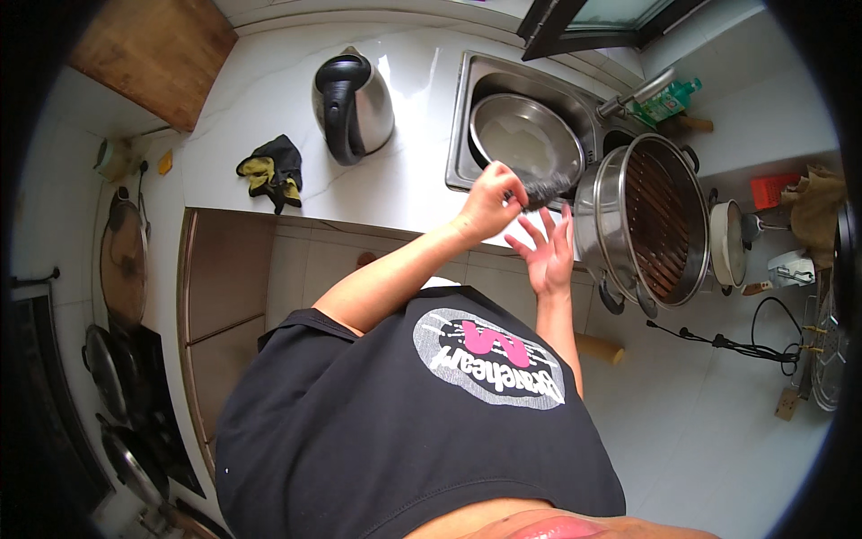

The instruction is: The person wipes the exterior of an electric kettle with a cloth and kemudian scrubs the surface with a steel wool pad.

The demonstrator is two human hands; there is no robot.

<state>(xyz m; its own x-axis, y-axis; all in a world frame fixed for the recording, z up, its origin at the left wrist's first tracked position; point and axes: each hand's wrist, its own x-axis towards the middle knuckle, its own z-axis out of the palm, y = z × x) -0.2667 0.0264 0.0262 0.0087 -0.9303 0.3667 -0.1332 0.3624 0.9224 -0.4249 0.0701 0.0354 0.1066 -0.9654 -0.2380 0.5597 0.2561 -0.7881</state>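
My left hand [495, 202] pinches a dark grey, fuzzy scouring pad [547, 193] above the near rim of the sink. Just below it, my right hand [549, 259] is held up with its fingers spread and nothing in them; its fingertips come near the pad, and I cannot tell whether they touch it. Beyond the pad, a round stainless-steel basin [525, 135] holding cloudy liquid sits in the steel sink [465, 121]. To the right of my hands stands a large metal steamer pot [599, 209] with a dark slatted rack [656, 229] inside.
An electric kettle [377, 101] and black-and-yellow gloves [273, 172] rest on the white counter [411, 182]. The faucet [636, 91] and a green bottle [663, 104] are behind the steamer. A pale lidded pot [724, 246] and a black cord [747, 347] lie farther right. Lidded pans [108, 374] stand left.
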